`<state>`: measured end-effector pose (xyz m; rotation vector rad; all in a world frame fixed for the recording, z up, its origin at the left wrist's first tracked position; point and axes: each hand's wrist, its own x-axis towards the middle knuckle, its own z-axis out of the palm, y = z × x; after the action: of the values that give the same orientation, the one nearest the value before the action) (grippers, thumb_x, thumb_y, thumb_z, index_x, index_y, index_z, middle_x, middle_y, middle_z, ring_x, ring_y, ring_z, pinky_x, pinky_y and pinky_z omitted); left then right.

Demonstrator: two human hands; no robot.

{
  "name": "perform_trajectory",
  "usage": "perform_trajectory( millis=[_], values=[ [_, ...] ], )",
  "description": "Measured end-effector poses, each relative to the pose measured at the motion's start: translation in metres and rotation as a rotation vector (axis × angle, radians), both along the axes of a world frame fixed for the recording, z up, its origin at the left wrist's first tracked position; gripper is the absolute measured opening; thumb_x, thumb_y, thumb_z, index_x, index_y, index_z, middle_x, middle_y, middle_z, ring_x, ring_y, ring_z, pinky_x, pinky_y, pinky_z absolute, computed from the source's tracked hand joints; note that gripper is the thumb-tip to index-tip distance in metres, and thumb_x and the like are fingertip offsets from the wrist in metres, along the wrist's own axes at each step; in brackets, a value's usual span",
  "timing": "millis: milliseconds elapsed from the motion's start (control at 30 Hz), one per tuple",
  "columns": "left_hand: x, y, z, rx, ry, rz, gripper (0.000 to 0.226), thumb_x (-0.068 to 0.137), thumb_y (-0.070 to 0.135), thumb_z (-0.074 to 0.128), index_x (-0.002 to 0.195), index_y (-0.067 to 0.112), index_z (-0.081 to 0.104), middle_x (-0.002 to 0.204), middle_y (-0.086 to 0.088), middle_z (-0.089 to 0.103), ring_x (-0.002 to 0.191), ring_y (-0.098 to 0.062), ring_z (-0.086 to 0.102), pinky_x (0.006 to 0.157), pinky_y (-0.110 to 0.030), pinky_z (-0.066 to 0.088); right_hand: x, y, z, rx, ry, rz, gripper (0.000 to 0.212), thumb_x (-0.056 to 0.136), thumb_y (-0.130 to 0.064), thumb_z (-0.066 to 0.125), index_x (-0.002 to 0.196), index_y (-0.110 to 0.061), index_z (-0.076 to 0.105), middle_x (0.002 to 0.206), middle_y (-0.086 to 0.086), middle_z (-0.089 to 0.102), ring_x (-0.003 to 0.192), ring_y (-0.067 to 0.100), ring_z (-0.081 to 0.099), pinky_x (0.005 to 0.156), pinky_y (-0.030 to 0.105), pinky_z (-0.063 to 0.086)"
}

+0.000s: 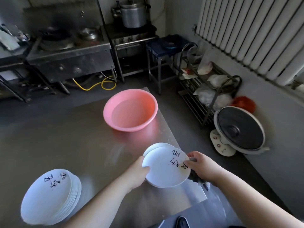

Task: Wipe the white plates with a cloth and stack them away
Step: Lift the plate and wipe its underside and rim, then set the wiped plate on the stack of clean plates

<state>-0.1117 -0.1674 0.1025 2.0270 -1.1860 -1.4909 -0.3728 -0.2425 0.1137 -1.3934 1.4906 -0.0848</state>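
Note:
I hold a white plate (162, 170) with black writing over the table's right edge. My left hand (138, 171) grips its left rim. My right hand (199, 165) pinches its right rim, with a grey cloth (199, 181) bunched under the palm and hanging below the plate. Another white plate (158, 146) shows just behind and under the held one; whether it lies on the table or is held too is unclear. A stack of several white plates (51, 198) with the same black writing rests at the table's near left.
A pink basin (131, 110) holding water sits on the steel table (65, 142) toward the far side. On the floor to the right stand a fan (240, 129) and a wire rack (205, 89) with bags. Stoves and a pot line the far wall.

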Motion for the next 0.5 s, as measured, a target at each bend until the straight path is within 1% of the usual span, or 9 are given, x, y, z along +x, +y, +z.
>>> perform_trajectory(
  millis=[67, 100, 167, 233, 300, 333, 400, 433, 500],
  values=[
    [-0.005, -0.003, -0.008, -0.015, -0.085, 0.018, 0.032, 0.099, 0.019, 0.047, 0.127, 0.034, 0.053, 0.11, 0.011, 0.062, 0.089, -0.01, 0.058, 0.068, -0.028, 0.045, -0.002, -0.01, -0.017, -0.065, 0.058, 0.086, 0.021, 0.097, -0.035, 0.06, 0.116, -0.027, 0.057, 0.08, 0.0, 0.078, 0.058, 0.023, 0.071, 0.059, 0.038, 0.06],
    [-0.007, -0.004, -0.013, -0.004, -0.119, 0.043, 0.035, 0.098, 0.021, 0.049, 0.13, 0.036, 0.051, 0.111, 0.012, 0.063, 0.095, -0.011, 0.061, 0.071, -0.029, 0.048, -0.001, -0.013, -0.024, -0.088, 0.067, 0.101, 0.019, 0.098, -0.035, 0.058, 0.116, -0.028, 0.055, 0.078, -0.002, 0.077, 0.057, 0.021, 0.072, 0.059, 0.037, 0.061],
    [-0.01, -0.007, -0.025, 0.007, -0.192, 0.079, 0.04, 0.096, 0.026, 0.05, 0.134, 0.039, 0.047, 0.113, 0.012, 0.062, 0.098, -0.018, 0.065, 0.076, -0.034, 0.053, 0.002, -0.019, -0.034, -0.12, 0.082, 0.122, 0.017, 0.098, -0.036, 0.055, 0.114, -0.033, 0.052, 0.078, -0.006, 0.076, 0.055, 0.016, 0.073, 0.063, 0.036, 0.064],
    [-0.012, -0.009, -0.037, 0.004, -0.28, 0.101, 0.047, 0.096, 0.03, 0.05, 0.141, 0.04, 0.04, 0.122, 0.015, 0.058, 0.104, -0.022, 0.063, 0.084, -0.038, 0.056, 0.006, -0.023, -0.042, -0.178, 0.15, 0.184, 0.015, 0.097, -0.04, 0.05, 0.113, -0.039, 0.049, 0.076, -0.011, 0.074, 0.055, 0.012, 0.071, 0.067, 0.039, 0.064],
    [-0.012, -0.012, -0.049, 0.009, -0.381, 0.114, 0.053, 0.099, 0.034, 0.05, 0.15, 0.034, 0.035, 0.133, 0.008, 0.053, 0.112, -0.026, 0.06, 0.093, -0.042, 0.055, 0.011, -0.028, -0.047, -0.245, 0.248, 0.246, 0.019, 0.097, -0.044, 0.045, 0.115, -0.042, 0.048, 0.076, -0.012, 0.072, 0.06, 0.012, 0.071, 0.065, 0.038, 0.062],
    [-0.013, -0.013, -0.053, 0.013, -0.433, 0.11, 0.047, 0.1, 0.036, 0.05, 0.146, 0.03, 0.039, 0.134, 0.004, 0.056, 0.11, -0.026, 0.061, 0.093, -0.043, 0.055, 0.013, -0.03, -0.049, -0.276, 0.285, 0.273, 0.021, 0.097, -0.045, 0.043, 0.117, -0.042, 0.047, 0.078, -0.012, 0.071, 0.064, 0.013, 0.07, 0.065, 0.037, 0.062],
    [-0.016, -0.014, -0.059, 0.026, -0.546, 0.084, 0.032, 0.1, 0.038, 0.047, 0.13, 0.027, 0.045, 0.119, 0.002, 0.063, 0.098, -0.025, 0.063, 0.087, -0.043, 0.058, 0.017, -0.033, -0.052, -0.325, 0.346, 0.334, 0.023, 0.099, -0.045, 0.041, 0.12, -0.038, 0.047, 0.084, -0.011, 0.069, 0.07, 0.017, 0.068, 0.065, 0.035, 0.06],
    [-0.018, -0.014, -0.059, 0.027, -0.606, 0.06, 0.028, 0.101, 0.038, 0.046, 0.127, 0.026, 0.045, 0.113, 0.001, 0.064, 0.094, -0.026, 0.064, 0.083, -0.042, 0.058, 0.018, -0.034, -0.054, -0.346, 0.369, 0.36, 0.024, 0.1, -0.045, 0.04, 0.121, -0.035, 0.046, 0.085, -0.01, 0.068, 0.072, 0.019, 0.067, 0.065, 0.035, 0.06],
    [-0.023, -0.015, -0.058, 0.035, -0.706, 0.006, 0.03, 0.104, 0.039, 0.046, 0.129, 0.025, 0.044, 0.107, 0.0, 0.067, 0.092, -0.028, 0.066, 0.079, -0.04, 0.058, 0.017, -0.036, -0.059, -0.388, 0.395, 0.394, 0.026, 0.101, -0.045, 0.039, 0.122, -0.033, 0.045, 0.086, -0.009, 0.067, 0.074, 0.021, 0.066, 0.066, 0.035, 0.059]
  ],
)
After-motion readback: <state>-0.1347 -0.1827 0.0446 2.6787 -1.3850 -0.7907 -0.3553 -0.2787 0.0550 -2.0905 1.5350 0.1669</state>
